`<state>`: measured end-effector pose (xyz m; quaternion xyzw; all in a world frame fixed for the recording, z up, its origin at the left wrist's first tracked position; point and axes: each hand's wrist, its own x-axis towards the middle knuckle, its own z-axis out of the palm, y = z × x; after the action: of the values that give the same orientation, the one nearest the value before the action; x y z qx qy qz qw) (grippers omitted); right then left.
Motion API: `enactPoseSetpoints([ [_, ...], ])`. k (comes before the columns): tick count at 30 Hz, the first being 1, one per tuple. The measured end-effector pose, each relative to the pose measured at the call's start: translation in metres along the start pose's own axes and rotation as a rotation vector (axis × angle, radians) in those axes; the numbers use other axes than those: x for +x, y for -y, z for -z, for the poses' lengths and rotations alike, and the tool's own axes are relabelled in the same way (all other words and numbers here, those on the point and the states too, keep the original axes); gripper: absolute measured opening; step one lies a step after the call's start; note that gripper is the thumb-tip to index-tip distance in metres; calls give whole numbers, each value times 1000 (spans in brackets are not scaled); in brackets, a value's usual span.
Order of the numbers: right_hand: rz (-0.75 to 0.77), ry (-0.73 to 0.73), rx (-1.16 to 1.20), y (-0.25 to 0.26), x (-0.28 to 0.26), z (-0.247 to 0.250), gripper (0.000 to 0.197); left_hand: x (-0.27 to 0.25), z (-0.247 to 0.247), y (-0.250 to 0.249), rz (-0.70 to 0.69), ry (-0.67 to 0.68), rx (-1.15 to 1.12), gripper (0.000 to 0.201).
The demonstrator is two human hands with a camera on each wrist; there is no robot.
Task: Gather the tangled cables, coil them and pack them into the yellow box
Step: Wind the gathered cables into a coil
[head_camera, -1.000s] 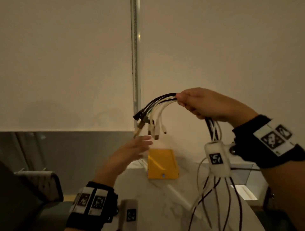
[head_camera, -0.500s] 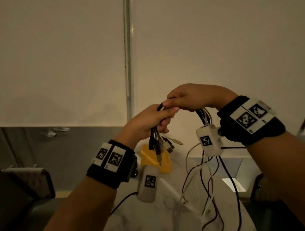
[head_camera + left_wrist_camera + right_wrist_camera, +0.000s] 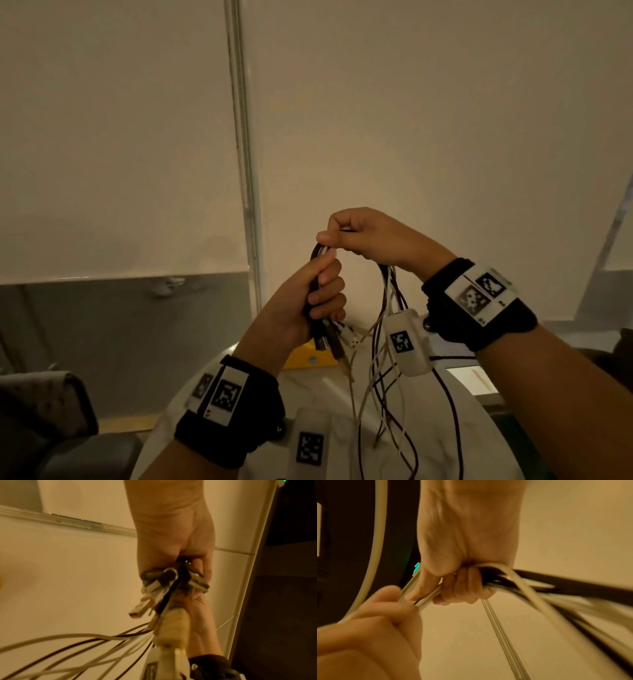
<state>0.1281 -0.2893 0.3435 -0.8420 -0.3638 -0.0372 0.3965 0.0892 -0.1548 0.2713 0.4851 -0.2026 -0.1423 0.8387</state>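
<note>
While no writing reads, left hand (image 3: 301, 308) and right hand (image 3: 370, 240) grip cables (image 3: 383, 383).

surface: white marble table (image 3: 445, 428) | on it: yellow box (image 3: 310, 359)

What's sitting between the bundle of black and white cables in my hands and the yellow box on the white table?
Nothing visible. The bundle of black and white cables, gripped by the left hand and right hand, hangs above the yellow box. The box's opening is hidden behind the left wrist.
</note>
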Motion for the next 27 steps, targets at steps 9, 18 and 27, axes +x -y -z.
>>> enactPoseSetpoints([
  [9,61,-69,174,-11,6,-10,23,-6,14,2,-7,148,-14,36],
  [18,1,-16,235,-29,11,-25,37,-8,19,0,-131,-73,139,42],
  [27,-220,300,868,-84,-9,-59,28,-9,60,-14,-429,9,-238,46],
])
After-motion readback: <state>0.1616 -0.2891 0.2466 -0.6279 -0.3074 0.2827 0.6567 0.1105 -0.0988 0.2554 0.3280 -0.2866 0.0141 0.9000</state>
